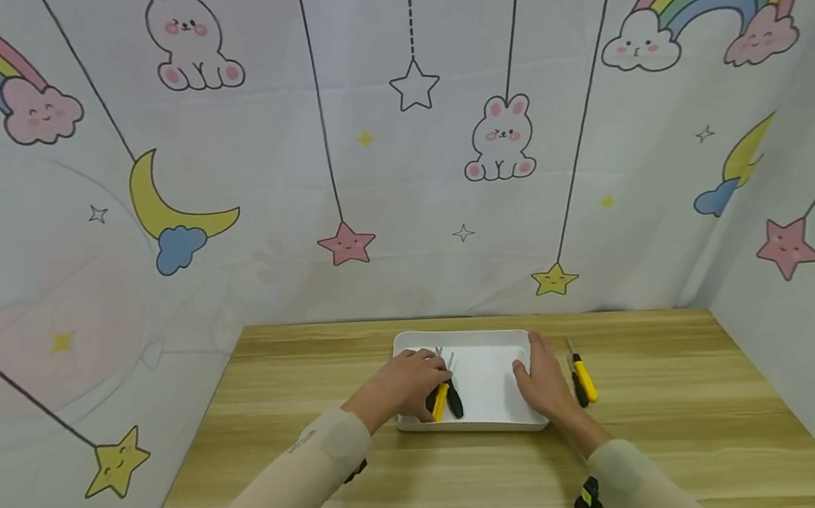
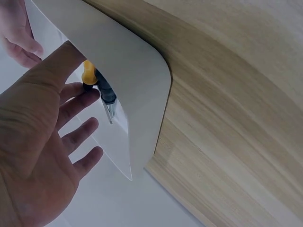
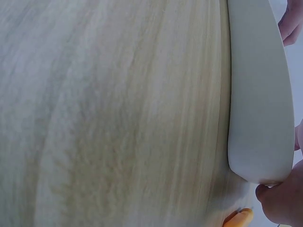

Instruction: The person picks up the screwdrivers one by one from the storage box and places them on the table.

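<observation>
A white tray lies on the table. My left hand is over its left part, fingers bent and spread beside a yellow-handled tool; the thumb tip is hidden, so a grip on the handle cannot be made out. Close by in the tray lies a black-handled tool, and another dark handle shows partly under the hand. My right hand holds the tray's right side, thumb inside the rim and fingers along the outside.
To the right of the tray, a yellow-handled screwdriver and a black-handled one lie side by side on the wooden table. A patterned white curtain hangs behind the table, and white cloth continues along the sides.
</observation>
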Demonstrator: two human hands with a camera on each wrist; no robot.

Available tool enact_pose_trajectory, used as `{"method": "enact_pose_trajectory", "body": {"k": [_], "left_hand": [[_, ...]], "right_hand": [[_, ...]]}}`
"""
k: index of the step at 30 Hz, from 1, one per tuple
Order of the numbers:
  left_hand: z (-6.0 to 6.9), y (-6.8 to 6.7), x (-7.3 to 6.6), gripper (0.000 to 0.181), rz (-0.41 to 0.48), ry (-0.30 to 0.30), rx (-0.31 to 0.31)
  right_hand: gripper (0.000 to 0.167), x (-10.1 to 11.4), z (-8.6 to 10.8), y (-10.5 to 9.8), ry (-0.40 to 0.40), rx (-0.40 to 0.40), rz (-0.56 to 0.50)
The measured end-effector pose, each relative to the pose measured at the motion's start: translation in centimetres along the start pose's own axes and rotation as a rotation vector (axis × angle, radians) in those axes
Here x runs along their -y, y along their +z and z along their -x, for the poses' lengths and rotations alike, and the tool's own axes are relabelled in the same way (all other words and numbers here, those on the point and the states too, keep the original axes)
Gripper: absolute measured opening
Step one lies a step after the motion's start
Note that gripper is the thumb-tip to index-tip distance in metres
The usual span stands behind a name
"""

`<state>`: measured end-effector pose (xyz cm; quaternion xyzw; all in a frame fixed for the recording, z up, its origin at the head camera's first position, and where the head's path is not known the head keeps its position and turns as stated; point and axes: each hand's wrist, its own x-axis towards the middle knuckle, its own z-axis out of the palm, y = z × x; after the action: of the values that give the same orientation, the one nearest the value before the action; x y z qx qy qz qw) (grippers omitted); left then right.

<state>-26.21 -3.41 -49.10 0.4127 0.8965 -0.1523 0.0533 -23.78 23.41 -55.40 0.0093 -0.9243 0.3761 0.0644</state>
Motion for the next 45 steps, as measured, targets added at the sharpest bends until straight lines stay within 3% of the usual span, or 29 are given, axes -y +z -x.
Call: {"method": "enact_pose_trajectory", "body": {"k": [12, 29, 37, 45], "left_hand": [[-0.3, 0.5, 0.2, 0.088, 0.01, -0.013, 0.003], [-1.0, 2.2, 0.9, 0.094, 0.06, -0.01, -0.082], [-0.8, 2.7, 1.7, 0.091, 0.213, -0.027, -0.13], [-0.7, 2.6, 2.4, 0.093, 0.282, -0.027, -0.161]], "right_hand": [[0.068, -0.1, -0.1, 0.2, 0.002, -0.013, 0.006], [0.071, 0.3, 0.0, 0.2, 0.01, -0.014, 0.008], [0.072, -0.1, -0.2, 0.6, 0.005, -0.029, 0.018], [0.071, 0.0, -0.2, 0.4, 0.017, -0.008, 0.011]]}}
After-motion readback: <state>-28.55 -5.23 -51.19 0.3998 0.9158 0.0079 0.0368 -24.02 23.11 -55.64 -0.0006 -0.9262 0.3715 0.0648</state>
